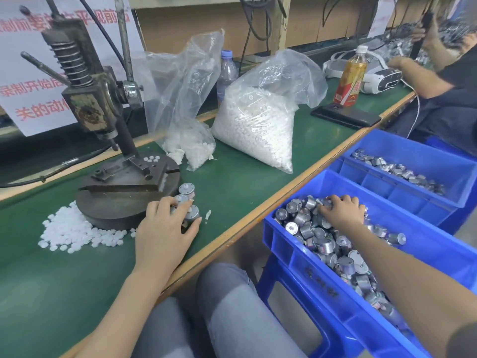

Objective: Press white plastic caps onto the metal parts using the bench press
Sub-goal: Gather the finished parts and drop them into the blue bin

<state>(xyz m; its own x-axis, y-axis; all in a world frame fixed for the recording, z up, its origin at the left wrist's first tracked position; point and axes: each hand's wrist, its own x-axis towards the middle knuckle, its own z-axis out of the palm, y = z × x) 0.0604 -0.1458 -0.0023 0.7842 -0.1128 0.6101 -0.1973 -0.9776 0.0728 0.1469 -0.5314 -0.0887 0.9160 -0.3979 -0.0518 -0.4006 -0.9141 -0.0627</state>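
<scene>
The bench press stands at the left on a round steel base. Loose white plastic caps lie in a heap at the base's front left. My left hand rests on the green mat beside the base, its fingers curled round a small metal motor; two more metal parts stand just behind it. My right hand reaches into the near blue bin, fingers down among the many metal parts, gripping some; what exactly it holds is hidden.
A full bag of white caps and a nearly empty bag stand behind the press, with a water bottle. A second blue bin sits further right. A phone, drink bottle and another person occupy the far right.
</scene>
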